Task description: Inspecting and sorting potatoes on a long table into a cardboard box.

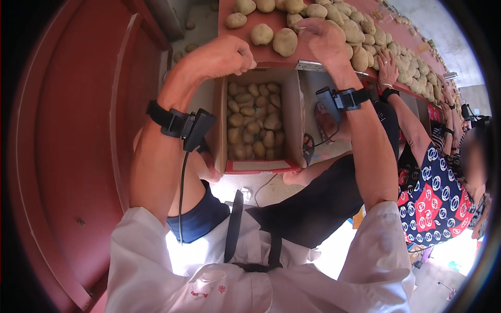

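Potatoes (354,31) lie heaped along a red table (270,53); several sit apart near its left end. My right hand (323,39) reaches over the table, its fingers against or just above a potato (294,21) at the pile's edge; whether it grips one is hidden. Over the table's near edge hovers my left hand (238,58), fingers curled and fingertips close together, with no potato visible in it. Below, between my legs, stands an open cardboard box (292,117) holding many potatoes (253,127). Each of my wrists bears a strapped black device.
A red wooden door or panel (74,156) rises at the left. To the right, a co-worker's hand (387,68) rests against the potato pile, and further people sit along the table. Metal hinges (311,65) sit on the table edge. Some potatoes (191,47) lie on the floor.
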`<control>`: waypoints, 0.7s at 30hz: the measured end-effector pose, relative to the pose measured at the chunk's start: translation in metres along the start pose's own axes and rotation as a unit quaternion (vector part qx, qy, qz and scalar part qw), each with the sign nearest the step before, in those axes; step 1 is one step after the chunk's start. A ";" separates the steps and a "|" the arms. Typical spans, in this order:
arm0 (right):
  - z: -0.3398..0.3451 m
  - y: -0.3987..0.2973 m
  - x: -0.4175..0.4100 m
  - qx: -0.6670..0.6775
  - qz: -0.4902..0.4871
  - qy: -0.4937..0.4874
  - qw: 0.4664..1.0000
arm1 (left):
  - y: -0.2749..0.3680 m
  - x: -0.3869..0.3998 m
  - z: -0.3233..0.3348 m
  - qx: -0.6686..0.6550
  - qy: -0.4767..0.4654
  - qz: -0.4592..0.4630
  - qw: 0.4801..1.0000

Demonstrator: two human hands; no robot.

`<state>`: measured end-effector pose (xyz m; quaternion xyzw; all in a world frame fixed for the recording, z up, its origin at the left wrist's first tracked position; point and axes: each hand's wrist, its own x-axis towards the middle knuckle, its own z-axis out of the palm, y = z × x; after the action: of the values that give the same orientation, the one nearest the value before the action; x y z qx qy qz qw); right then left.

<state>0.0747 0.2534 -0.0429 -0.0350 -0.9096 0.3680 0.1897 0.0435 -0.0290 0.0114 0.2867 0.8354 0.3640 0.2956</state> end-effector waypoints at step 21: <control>0.090 -0.066 -0.016 -0.276 -0.210 -0.073 0.935 | -0.040 -0.008 -0.011 0.050 0.088 0.025 0.995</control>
<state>0.0610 0.1435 -0.0620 0.1332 -0.9733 0.0553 0.1784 0.0303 -0.0625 -0.0109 0.2884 0.8678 0.3533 0.1972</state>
